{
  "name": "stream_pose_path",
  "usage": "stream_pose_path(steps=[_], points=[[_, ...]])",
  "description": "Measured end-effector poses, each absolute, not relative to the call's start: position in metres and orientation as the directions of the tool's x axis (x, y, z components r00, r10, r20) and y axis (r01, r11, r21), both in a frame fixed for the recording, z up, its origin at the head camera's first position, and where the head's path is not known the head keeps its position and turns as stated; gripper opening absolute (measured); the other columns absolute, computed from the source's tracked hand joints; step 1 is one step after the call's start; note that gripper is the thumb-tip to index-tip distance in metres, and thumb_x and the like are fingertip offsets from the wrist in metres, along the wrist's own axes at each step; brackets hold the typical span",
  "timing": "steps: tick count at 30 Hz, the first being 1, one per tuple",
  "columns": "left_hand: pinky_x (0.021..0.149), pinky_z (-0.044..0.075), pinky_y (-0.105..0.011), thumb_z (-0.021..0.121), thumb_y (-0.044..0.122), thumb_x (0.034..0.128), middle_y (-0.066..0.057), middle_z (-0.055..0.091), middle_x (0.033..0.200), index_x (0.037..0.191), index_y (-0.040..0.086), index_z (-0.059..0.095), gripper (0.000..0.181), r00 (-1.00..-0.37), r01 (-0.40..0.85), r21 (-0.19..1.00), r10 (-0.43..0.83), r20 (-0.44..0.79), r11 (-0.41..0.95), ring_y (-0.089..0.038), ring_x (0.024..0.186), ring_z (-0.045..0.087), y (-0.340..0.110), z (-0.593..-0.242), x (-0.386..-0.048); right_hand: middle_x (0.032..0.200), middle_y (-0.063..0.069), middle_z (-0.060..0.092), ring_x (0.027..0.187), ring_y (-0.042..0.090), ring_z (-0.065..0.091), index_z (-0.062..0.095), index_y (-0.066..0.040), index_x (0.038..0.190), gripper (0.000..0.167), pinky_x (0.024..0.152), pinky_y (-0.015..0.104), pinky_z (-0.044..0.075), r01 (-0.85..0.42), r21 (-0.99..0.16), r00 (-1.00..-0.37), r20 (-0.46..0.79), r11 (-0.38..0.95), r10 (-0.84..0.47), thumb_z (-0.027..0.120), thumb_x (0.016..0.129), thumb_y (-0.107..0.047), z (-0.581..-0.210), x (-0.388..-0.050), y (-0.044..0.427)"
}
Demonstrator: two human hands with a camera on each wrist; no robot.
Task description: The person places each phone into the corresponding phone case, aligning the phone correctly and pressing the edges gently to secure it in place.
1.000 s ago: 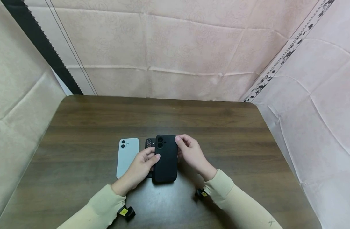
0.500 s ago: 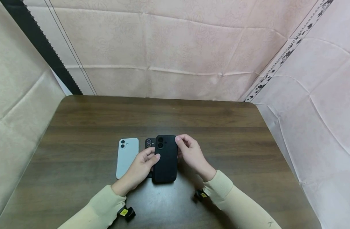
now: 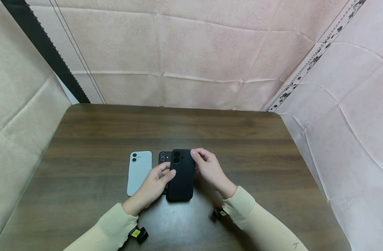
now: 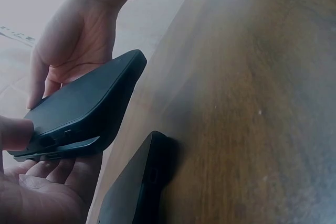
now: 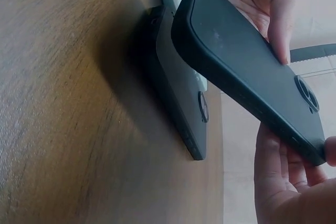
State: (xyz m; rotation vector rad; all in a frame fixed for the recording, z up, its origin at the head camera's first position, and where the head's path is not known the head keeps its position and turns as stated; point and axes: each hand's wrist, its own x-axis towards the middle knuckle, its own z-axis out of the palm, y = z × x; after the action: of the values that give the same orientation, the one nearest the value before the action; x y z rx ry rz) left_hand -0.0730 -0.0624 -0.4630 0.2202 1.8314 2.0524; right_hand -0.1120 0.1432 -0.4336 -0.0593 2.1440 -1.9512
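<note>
Both hands hold up a black phone case (image 3: 182, 183), its back and camera openings facing up. My left hand (image 3: 155, 183) grips its left long edge, thumb on the back and fingers beneath. At the top right corner my right hand (image 3: 210, 169) pinches it between thumb and fingers. In the left wrist view, a thin dark layer (image 4: 68, 149) stands apart from the case along that side, leaving a wedge-shaped gap; whether it is a phone is unclear. Below, partly hidden, a second black phone (image 5: 178, 82) lies on the table. A light blue phone (image 3: 138, 170) lies left of it.
The brown wooden table (image 3: 241, 139) stretches around the hands. Patterned pale cloth (image 3: 204, 52) hangs behind it and along both sides. A small black device with a yellow mark (image 3: 138, 233) sits at the left wrist, and a similar device (image 3: 220, 212) at the right.
The top of the held phone case has shifted slightly down and to the right, together with the right fingertips. Both grips and the phones on the table look the same.
</note>
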Motion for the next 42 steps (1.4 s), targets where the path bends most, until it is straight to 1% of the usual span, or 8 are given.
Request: stream_pose_path(steps=[6,14,17,19,24,28,33,42], points=[[0.081,0.055,-0.039,0.048,0.018,0.1033,-0.018,0.064,0.119,0.131,0.0,0.049,0.034,-0.914,-0.178,0.981,0.382,-0.135,-0.079,-0.028,0.1,0.066,-0.062,-0.463,-0.073,0.085,0.012,0.062,0.072,0.034,0.057,0.067,-0.011,0.105,0.027,0.07,0.064,0.048,0.127,-0.984,-0.972,-0.149,0.129,-0.179,0.056,0.099,-0.035,-0.432,-0.111,0.143],[0.08,0.055,-0.038,0.048,0.019,0.1033,-0.017,0.065,0.117,0.131,0.0,0.049,0.034,-0.907,-0.166,0.984,0.401,-0.127,-0.065,-0.028,0.098,0.067,-0.062,-0.464,-0.071,0.079,0.01,0.063,0.066,0.023,0.058,0.068,-0.008,0.098,0.026,0.068,0.061,0.05,0.113,-0.985,-0.977,-0.134,0.126,-0.164,0.057,0.099,-0.032,-0.433,-0.112,0.143],[0.079,0.056,-0.038,0.049,0.019,0.1031,-0.018,0.066,0.115,0.131,0.0,0.05,0.034,-0.909,-0.158,0.985,0.401,-0.116,-0.073,-0.029,0.096,0.067,-0.062,-0.465,-0.071,0.08,0.01,0.064,0.067,0.021,0.058,0.068,-0.009,0.098,0.026,0.067,0.055,0.052,0.111,-0.984,-0.976,-0.134,0.136,-0.172,0.057,0.099,-0.031,-0.433,-0.112,0.143],[0.08,0.055,-0.037,0.049,0.019,0.1031,-0.016,0.067,0.114,0.131,0.001,0.05,0.034,-0.908,-0.149,0.987,0.404,-0.111,-0.064,-0.028,0.096,0.068,-0.061,-0.465,-0.07,0.082,0.009,0.065,0.071,0.02,0.059,0.069,-0.009,0.099,0.026,0.068,0.047,0.053,0.094,-0.983,-0.976,-0.123,0.16,-0.179,0.058,0.098,-0.033,-0.433,-0.113,0.142],[0.084,0.053,-0.034,0.048,0.022,0.1033,-0.01,0.069,0.113,0.132,0.006,0.051,0.033,-0.898,-0.137,0.99,0.424,-0.119,-0.012,-0.024,0.099,0.067,-0.058,-0.465,-0.069,0.088,0.007,0.066,0.082,0.02,0.059,0.071,-0.011,0.098,0.029,0.07,0.033,0.049,0.037,-0.973,-0.978,-0.083,0.23,-0.192,0.062,0.095,-0.039,-0.432,-0.114,0.14],[0.086,0.053,-0.035,0.048,0.022,0.1034,-0.009,0.069,0.112,0.133,0.007,0.051,0.034,-0.895,-0.146,0.989,0.427,-0.131,-0.003,-0.023,0.099,0.067,-0.057,-0.465,-0.068,0.091,0.006,0.065,0.083,0.019,0.058,0.072,-0.009,0.099,0.027,0.07,0.033,0.049,0.042,-0.97,-0.975,-0.092,0.24,-0.202,0.062,0.096,-0.034,-0.425,-0.112,0.137],[0.086,0.053,-0.035,0.048,0.023,0.1035,-0.009,0.069,0.112,0.134,0.007,0.05,0.034,-0.895,-0.145,0.989,0.427,-0.131,-0.001,-0.022,0.099,0.067,-0.057,-0.467,-0.067,0.092,0.009,0.065,0.083,0.019,0.057,0.07,-0.004,0.098,0.023,0.071,0.033,0.048,0.042,-0.968,-0.97,-0.099,0.248,-0.222,0.06,0.098,-0.024,-0.403,-0.104,0.134],[0.086,0.053,-0.035,0.047,0.021,0.1038,-0.009,0.069,0.112,0.133,0.007,0.051,0.033,-0.893,-0.146,0.989,0.432,-0.129,-0.007,-0.022,0.099,0.068,-0.056,-0.467,-0.067,0.091,0.009,0.065,0.082,0.018,0.057,0.069,-0.002,0.097,0.023,0.07,0.032,0.049,0.029,-0.969,-0.971,-0.086,0.244,-0.224,0.059,0.098,-0.023,-0.401,-0.103,0.133]])
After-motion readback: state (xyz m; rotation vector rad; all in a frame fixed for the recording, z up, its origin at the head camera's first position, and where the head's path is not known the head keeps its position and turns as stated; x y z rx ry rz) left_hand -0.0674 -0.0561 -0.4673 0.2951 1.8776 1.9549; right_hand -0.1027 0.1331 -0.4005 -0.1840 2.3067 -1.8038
